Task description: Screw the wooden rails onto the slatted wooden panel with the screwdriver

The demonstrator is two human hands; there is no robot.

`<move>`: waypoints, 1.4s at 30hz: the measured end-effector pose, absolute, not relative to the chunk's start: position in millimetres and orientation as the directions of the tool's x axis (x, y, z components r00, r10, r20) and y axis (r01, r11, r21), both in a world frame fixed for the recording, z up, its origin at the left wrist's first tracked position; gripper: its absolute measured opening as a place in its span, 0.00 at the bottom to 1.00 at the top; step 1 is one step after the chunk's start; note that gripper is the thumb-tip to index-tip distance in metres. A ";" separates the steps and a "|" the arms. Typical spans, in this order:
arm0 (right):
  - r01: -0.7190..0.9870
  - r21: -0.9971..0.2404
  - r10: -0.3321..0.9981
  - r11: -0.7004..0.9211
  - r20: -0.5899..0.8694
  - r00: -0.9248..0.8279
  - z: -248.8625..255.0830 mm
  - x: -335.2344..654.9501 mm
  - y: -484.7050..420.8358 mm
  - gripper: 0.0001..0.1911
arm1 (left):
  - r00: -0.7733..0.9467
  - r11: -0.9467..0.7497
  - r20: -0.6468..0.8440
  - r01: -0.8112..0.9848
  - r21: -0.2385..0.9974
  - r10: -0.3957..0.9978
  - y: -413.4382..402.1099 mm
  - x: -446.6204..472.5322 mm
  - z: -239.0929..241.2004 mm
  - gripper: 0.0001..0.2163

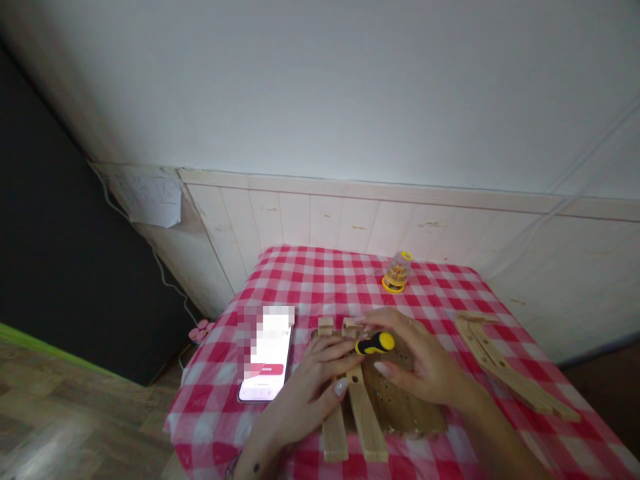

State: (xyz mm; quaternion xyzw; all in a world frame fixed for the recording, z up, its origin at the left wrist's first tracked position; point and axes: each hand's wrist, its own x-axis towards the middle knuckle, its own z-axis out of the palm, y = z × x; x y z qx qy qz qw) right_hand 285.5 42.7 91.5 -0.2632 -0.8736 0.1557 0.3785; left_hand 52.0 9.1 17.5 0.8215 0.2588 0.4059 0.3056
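Note:
My left hand (pixel 320 373) lies across two light wooden strips (pixel 369 420), fingers stretched out and thumb resting on the wood. The strips sit on a brown wooden board (pixel 410 403) with small holes. A screwdriver with a yellow and black handle (pixel 376 343) points from beside my left fingertips toward the right; its tip is hidden. Around that handle my right hand (pixel 420 353) is spread, thumb below and fingers above, with a gap visible between thumb and handle. Short wooden ends (pixel 325 326) stick out beyond my left fingers.
A lit phone (pixel 267 360) lies left of the board. Behind stands a clear, yellow-based case of screwdriver bits (pixel 397 272). More wooden strips (pixel 500 360) lie at the right. A red-and-white checked cloth (pixel 320 267) covers the table, which meets a panelled wall (pixel 325 217).

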 end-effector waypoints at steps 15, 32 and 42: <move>0.313 -0.626 0.679 0.714 0.512 -0.526 94.4 283.1 45.2 0.14 | 0.545 -0.665 0.484 0.195 0.721 0.685 8.9 54.0 31.7 0.25; 0.547 -0.492 0.671 0.677 0.718 -0.185 80.2 249.1 36.5 0.10 | 0.555 -0.632 0.433 0.232 0.739 0.710 8.7 53.5 28.8 0.26; 0.535 -0.423 0.624 0.731 0.733 -0.272 75.5 262.0 39.4 0.11 | 0.512 -0.670 0.511 0.187 0.718 0.690 8.8 53.0 17.7 0.22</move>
